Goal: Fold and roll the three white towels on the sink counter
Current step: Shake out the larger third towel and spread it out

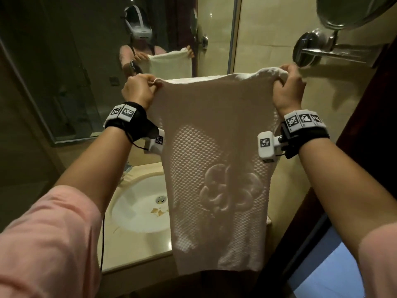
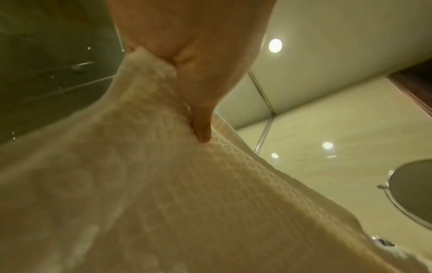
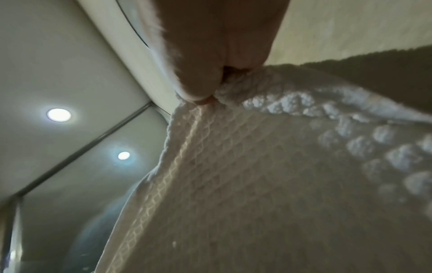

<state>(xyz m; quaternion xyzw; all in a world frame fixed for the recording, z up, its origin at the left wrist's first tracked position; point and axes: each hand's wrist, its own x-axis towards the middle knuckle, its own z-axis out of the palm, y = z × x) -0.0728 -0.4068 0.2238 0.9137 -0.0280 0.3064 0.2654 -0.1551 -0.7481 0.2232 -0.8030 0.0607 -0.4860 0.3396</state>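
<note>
A white towel [image 1: 217,147] with a bobbled weave and a raised flower pattern hangs full length in the air above the sink counter [image 1: 137,252]. My left hand [image 1: 139,91] pinches its top left corner, and my right hand [image 1: 287,87] grips the bunched top right corner. In the left wrist view the thumb presses into the towel [image 2: 140,175]. The right wrist view shows fingers closed on the towel's [image 3: 257,175] hem. The hanging towel hides the right part of the counter, and no other towels are in view.
A white basin [image 1: 139,207] with a drain and brown specks sits below left of the towel. The wall mirror [image 1: 107,39] is straight ahead. A chrome mirror arm [image 1: 318,50] juts from the right wall. A dark door frame [image 1: 354,147] stands at the right.
</note>
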